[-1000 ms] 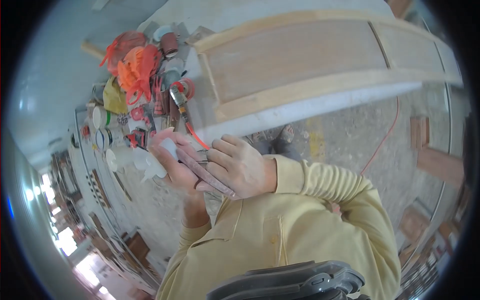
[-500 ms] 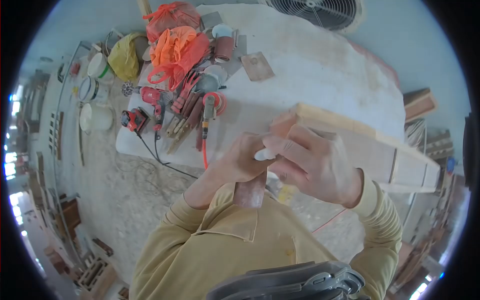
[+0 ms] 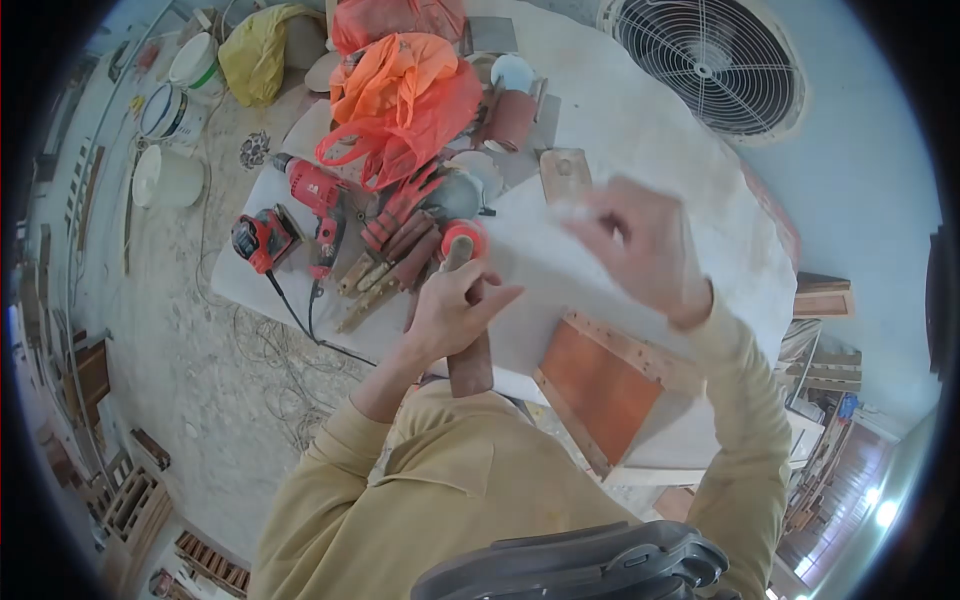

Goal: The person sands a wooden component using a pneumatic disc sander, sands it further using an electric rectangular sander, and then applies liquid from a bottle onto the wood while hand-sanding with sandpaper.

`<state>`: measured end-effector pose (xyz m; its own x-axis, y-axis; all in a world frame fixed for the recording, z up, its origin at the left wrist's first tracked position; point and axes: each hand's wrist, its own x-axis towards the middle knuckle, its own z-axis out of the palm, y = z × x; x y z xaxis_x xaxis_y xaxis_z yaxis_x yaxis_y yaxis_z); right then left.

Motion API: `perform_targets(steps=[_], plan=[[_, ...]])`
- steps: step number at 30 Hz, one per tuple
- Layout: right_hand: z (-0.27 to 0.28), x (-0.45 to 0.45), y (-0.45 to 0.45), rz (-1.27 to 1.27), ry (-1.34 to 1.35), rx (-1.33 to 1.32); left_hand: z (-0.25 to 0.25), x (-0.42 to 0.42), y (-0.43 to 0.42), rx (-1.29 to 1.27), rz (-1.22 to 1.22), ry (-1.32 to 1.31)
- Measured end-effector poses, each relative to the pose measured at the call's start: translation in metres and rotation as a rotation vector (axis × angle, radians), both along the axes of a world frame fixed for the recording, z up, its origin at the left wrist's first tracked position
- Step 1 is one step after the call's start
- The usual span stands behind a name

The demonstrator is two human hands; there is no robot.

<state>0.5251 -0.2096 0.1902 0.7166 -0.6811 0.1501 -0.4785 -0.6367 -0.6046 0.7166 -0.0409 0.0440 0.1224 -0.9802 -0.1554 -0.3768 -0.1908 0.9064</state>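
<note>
My left hand [image 3: 450, 312] is closed around a flat wooden stick [image 3: 470, 368]; its rounded light end sticks out above the fingers and its broad reddish-brown end below, near my shirt. My thumb points away to the right. Over the white-covered table [image 3: 520, 255], my right hand [image 3: 648, 250] is raised and smeared by motion, its fingers pinched. A small white piece [image 3: 573, 211] shows, blurred, at those fingertips. Below the right hand stands a wooden box-like piece [image 3: 600, 390] with an orange-brown panel. A square of worn sandpaper [image 3: 566, 175] lies just beyond the right fingertips.
On the table's left lie a red drill [image 3: 312, 185], a corded sander [image 3: 264, 238], red gloves [image 3: 398, 212], orange and red plastic bags [image 3: 400, 90], and a sandpaper roll [image 3: 511, 120]. A large fan [image 3: 705, 70] stands behind. White buckets [image 3: 168, 178] are on the floor.
My hands have parted: the right moved up and away with the small white piece, while the left keeps the stick. The view has shifted, showing the box-like piece lower and from its end.
</note>
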Motion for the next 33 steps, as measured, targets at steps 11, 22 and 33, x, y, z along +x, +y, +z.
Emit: perform_targets(steps=[11, 22, 33], plan=[[-0.198, 0.16, -0.277, -0.23, -0.127, 0.013, -0.046, 0.053, 0.039, 0.142, 0.376, 0.191], [-0.293, 0.216, -0.32, -0.384, 0.142, 0.014, -0.059, 0.058, 0.066, 0.387, 0.522, 0.361], [-0.225, 0.124, -0.297, -0.063, 0.133, 0.095, -0.057, 0.05, 0.028, 0.252, 0.318, 0.288]])
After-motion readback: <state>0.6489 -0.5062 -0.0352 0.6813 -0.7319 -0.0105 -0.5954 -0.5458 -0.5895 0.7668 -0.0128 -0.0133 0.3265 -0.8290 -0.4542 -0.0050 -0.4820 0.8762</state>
